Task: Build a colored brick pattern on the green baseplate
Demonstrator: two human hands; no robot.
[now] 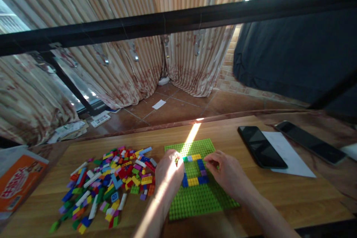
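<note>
A green studded baseplate (203, 200) lies on the wooden table. On it, building bricks form a low rectangular outline, with yellow bricks (193, 182) along the near side and blue bricks (200, 164) on the right. My left hand (169, 169) is closed at the outline's left edge and hides part of it. A small yellowish-green spot shows between its fingers; I cannot tell whether it is a brick. Just right of the outline, my right hand (227, 171) has thumb and fingers pinched together. Anything inside that pinch is hidden.
Loose bricks (111, 182) of many colours spread over the table's left side. A black phone (262, 147) rests partly on white paper (295, 156), with another dark phone (311, 142) farther right. An orange box (21, 184) stands at far left. A dark rail (178, 20) crosses behind.
</note>
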